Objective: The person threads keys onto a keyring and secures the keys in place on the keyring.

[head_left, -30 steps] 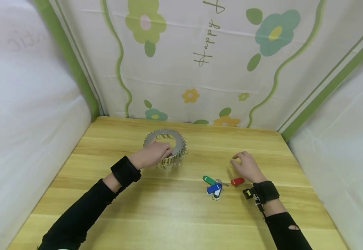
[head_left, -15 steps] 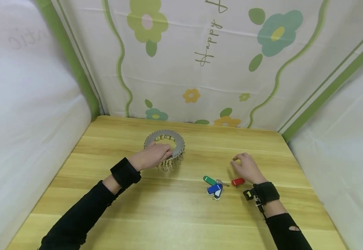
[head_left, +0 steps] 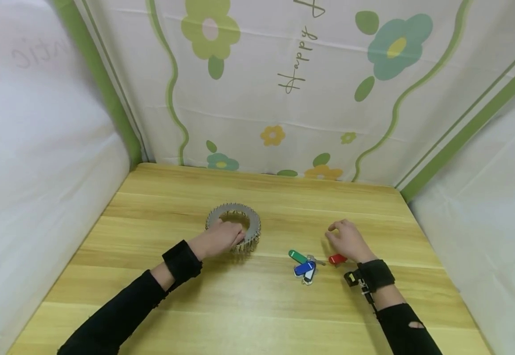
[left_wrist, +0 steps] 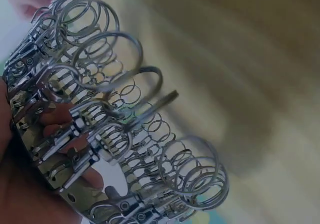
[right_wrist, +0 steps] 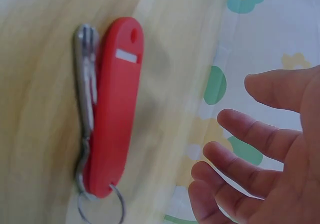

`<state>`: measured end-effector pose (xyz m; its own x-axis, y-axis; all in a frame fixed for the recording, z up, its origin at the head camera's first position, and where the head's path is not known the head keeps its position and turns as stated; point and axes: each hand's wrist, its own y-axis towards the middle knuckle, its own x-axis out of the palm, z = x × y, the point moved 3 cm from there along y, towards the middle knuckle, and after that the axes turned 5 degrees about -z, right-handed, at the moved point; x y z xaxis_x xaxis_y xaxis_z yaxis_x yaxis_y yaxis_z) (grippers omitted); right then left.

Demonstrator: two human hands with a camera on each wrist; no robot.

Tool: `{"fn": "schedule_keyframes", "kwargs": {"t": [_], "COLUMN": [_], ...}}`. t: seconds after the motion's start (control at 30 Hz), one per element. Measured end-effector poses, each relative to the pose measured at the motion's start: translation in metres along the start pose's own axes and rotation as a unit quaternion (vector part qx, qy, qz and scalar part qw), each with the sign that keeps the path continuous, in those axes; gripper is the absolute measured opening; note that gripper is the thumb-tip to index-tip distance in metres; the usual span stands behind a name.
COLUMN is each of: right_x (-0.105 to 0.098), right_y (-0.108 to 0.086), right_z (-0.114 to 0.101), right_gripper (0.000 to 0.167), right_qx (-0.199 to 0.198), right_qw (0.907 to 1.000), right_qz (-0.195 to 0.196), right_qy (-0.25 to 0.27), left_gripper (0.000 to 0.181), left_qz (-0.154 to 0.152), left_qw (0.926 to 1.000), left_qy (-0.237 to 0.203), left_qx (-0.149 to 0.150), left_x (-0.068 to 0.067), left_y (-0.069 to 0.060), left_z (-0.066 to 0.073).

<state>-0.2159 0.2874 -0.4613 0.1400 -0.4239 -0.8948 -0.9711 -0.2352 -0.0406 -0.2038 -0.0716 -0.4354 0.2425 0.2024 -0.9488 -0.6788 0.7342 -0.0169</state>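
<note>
My left hand [head_left: 222, 237] grips the near left rim of a flat grey metal ring [head_left: 254, 222]. In the left wrist view its fingers curl round the ring's plate [left_wrist: 82, 196], partly hidden by hardware. Many swivel clasps [left_wrist: 92, 156] with split rings [left_wrist: 192, 171] hang from the edge. Over the right side of the table, my right hand [head_left: 348, 240] has relaxed, slightly bent fingers and holds nothing. Near it lies a red key tag [head_left: 336, 259], partly behind the hand. The right wrist view shows this tag beside a silver key [right_wrist: 86, 84], with a small split ring [right_wrist: 122, 204].
Between the hands lie a green key tag [head_left: 297, 256], a blue key tag [head_left: 303, 268] and a dark-and-white key tag [head_left: 309, 274], bunched with keys [head_left: 316, 260]. White cloth walls [head_left: 248, 98] surround the wooden table [head_left: 239, 315] at the back and sides.
My left hand has brought the metal ring down and nearer to me. The hanging clasps have settled. My right hand has barely moved, and the key tags lie as before.
</note>
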Motion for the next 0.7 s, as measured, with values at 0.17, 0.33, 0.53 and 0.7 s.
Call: {"fn": "schedule_keyframes", "kwargs": {"t": [0.17, 0.33, 0.53, 0.7], "right_x": [0.004, 0.006, 0.008, 0.011], "right_y": [0.0, 0.002, 0.003, 0.006], "right_z": [0.002, 0.001, -0.004, -0.008], "right_gripper": [0.026, 0.028, 0.028, 0.028], "right_qx": [-0.004, -0.011, -0.011, -0.01], "right_qw": [1.0, 0.9999, 0.9999, 0.9998], "right_qz": [-0.001, -0.003, -0.008, -0.016], "right_qy": [0.004, 0.003, 0.002, 0.005], "left_gripper": [0.025, 0.024, 0.026, 0.025], "left_qz": [-0.015, -0.013, -0.005, -0.035], "left_qw": [0.9992, 0.9973, 0.993, 0.9861], "left_qy": [0.036, 0.059, 0.095, 0.107], "left_qx": [-0.013, -0.042, -0.07, -0.122], "left_x": [0.016, 0.026, 0.032, 0.037], "left_y": [-0.004, -0.005, -0.002, 0.004], "left_z": [0.001, -0.006, -0.02, -0.032]}}
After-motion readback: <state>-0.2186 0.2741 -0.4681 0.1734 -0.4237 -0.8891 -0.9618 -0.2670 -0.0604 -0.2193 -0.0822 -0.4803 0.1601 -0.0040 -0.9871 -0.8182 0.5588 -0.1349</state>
